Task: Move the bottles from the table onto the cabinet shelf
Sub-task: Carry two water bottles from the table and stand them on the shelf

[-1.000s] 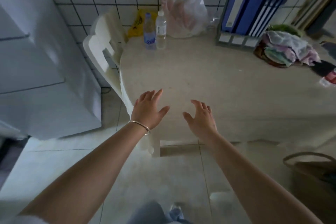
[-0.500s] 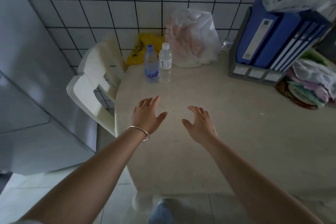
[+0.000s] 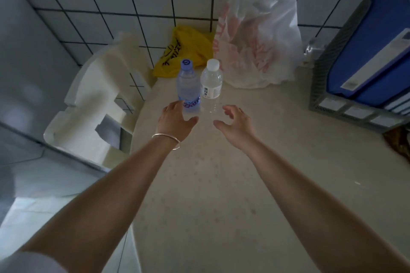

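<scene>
Head view: two bottles (image 3: 199, 85) stand upright at upper centre of the worktop (image 3: 221, 184). My left hand (image 3: 173, 121) and right hand (image 3: 236, 123) spread empty, near them. Likely light, smooth; I'd grip mid-body.

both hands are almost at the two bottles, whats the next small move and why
Probably close each hand round its nearer bottle: the left hand sits open at the base of the blue-capped bottle, the right hand open just short of the white-capped bottle. Both stand upright, side by side on the table, neither gripped yet.
</scene>
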